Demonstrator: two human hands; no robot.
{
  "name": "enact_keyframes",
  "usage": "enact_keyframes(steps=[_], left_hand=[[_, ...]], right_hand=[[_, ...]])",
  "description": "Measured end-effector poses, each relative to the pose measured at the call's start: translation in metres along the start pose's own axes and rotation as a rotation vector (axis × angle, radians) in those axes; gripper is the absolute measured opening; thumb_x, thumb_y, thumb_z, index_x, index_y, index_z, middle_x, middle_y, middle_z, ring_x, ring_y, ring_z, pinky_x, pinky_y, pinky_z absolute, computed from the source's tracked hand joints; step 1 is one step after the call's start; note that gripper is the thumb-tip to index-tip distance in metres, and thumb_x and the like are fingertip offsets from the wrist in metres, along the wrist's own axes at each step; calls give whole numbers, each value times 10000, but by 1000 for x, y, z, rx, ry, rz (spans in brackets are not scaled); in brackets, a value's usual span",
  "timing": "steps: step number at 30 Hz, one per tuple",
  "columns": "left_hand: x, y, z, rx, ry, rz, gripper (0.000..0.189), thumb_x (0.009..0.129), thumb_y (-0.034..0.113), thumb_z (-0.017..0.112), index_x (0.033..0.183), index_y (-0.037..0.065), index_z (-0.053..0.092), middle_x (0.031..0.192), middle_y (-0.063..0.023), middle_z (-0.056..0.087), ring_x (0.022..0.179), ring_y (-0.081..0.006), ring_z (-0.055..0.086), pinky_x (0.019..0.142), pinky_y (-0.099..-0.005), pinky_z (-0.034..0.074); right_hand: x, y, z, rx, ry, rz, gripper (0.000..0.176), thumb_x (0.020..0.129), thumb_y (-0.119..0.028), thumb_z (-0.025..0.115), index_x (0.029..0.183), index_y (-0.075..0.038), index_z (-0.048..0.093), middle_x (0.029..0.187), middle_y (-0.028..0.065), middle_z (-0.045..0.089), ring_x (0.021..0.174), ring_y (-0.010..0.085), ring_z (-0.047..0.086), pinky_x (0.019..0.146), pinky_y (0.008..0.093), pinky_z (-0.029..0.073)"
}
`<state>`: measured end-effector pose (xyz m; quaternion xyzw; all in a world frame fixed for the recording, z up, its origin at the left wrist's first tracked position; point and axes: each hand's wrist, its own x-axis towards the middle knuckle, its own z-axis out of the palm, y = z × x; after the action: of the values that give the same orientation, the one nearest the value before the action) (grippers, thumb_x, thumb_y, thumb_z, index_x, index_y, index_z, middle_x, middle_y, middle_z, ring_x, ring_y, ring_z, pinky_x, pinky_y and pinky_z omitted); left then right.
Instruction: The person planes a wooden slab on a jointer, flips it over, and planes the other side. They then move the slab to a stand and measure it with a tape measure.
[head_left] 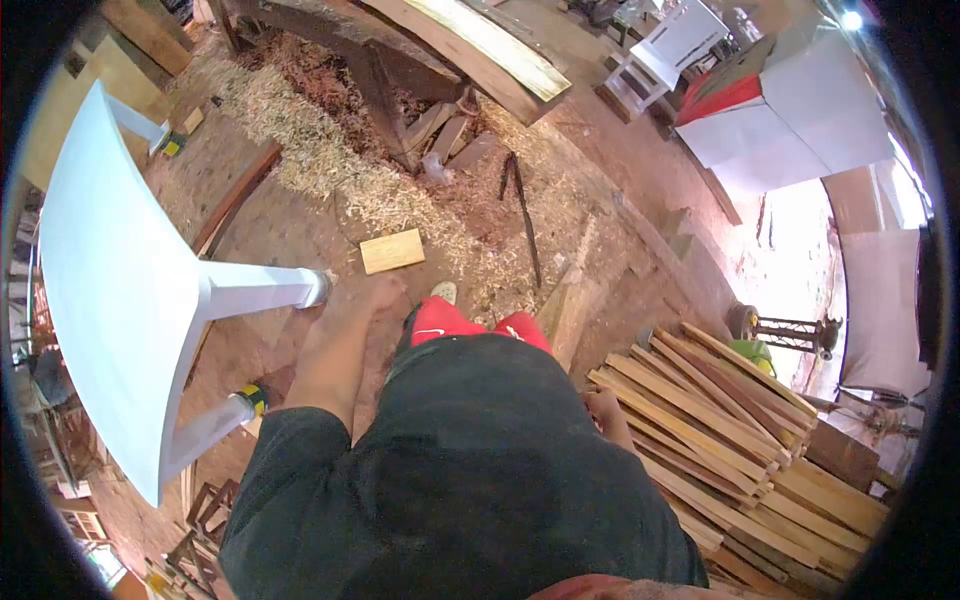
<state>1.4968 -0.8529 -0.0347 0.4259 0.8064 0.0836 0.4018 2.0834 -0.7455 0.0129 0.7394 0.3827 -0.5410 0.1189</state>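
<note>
My left hand (388,295) hangs beside my red shorts (450,322), its fingers smeared by motion. Nearest to it is a short pale wood block (392,251) on the dirt floor. To the left stands a white-painted table (120,260), its closest leg (260,288) reaching toward my forearm. My right hand (603,408) is low at my other side, right at the edge of a stack of sawn wood strips (700,410). The black shirt (480,450) and the angle hide much of its fingers.
Wood shavings (330,150) cover the floor ahead, below a heavy beam bench bearing a long plank (480,45). A dark thin bent bar (526,220) lies there. At the upper right are a white chair (670,58) and a large white panelled box (790,120).
</note>
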Motion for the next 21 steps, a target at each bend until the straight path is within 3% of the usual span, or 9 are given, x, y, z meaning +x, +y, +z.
enact_keyframes(steps=[3, 8, 11, 12, 14, 16, 19, 21], left_hand=[[97, 27, -20, -164, 109, 39, 320, 920, 379, 684, 1089, 138, 812, 1094, -154, 783, 1035, -345, 744, 935, -448, 577], [155, 109, -53, -280, 264, 66, 313, 900, 366, 698, 1046, 110, 804, 980, -131, 785, 902, -309, 745, 844, -410, 575], [180, 129, -33, -262, 219, 24, 338, 951, 377, 706, 1122, 97, 785, 1009, -126, 783, 949, -270, 742, 879, -398, 562], [192, 126, -11, -365, 283, 71, 311, 949, 335, 725, 1103, 72, 789, 963, -106, 784, 926, -244, 736, 852, -369, 566], [204, 140, 25, -577, 293, -86, 297, 936, 320, 722, 1052, 55, 790, 953, -85, 794, 889, -236, 739, 827, -375, 572], [193, 163, 47, -730, 248, -201, 291, 940, 309, 721, 1031, 41, 790, 943, -67, 797, 875, -217, 736, 819, -377, 575], [206, 220, 33, -885, 250, -217, 297, 966, 308, 724, 1059, 33, 786, 948, -61, 790, 909, -184, 724, 849, -375, 574], [214, 250, 20, -955, 324, -203, 311, 978, 321, 728, 1091, 36, 783, 977, -74, 784, 957, -177, 718, 889, -374, 572]], right_hand=[[3, -27, -14, 57, -39, -59, 126, 939, -108, 742, 1002, -17, 684, 710, 57, 611, 614, 189, 589, 487, 363, 471], [49, -96, -53, -105, -129, -208, 86, 966, -105, 702, 971, -20, 699, 677, 50, 612, 510, 180, 539, 432, 361, 392], [106, -138, -89, -213, -126, -317, 109, 952, -108, 690, 970, -2, 707, 700, 58, 638, 526, 174, 556, 444, 360, 393], [87, -190, -105, -217, -89, -283, 120, 939, -111, 694, 969, 3, 713, 709, 63, 648, 532, 177, 569, 449, 365, 404], [117, -248, -145, -219, -45, -217, 145, 905, -116, 713, 964, 16, 724, 729, 78, 668, 558, 188, 600, 469, 381, 438], [190, -258, -193, -215, -39, -126, 177, 863, -120, 746, 957, 29, 734, 753, 96, 688, 594, 206, 638, 496, 405, 485], [236, -317, -250, -257, -12, -286, 187, 822, -120, 791, 952, 10, 753, 779, 111, 702, 634, 228, 669, 544, 419, 539], [248, -375, -275, -506, 55, -359, 240, 817, -134, 800, 1010, 0, 754, 801, 122, 716, 636, 239, 674, 549, 418, 549]])
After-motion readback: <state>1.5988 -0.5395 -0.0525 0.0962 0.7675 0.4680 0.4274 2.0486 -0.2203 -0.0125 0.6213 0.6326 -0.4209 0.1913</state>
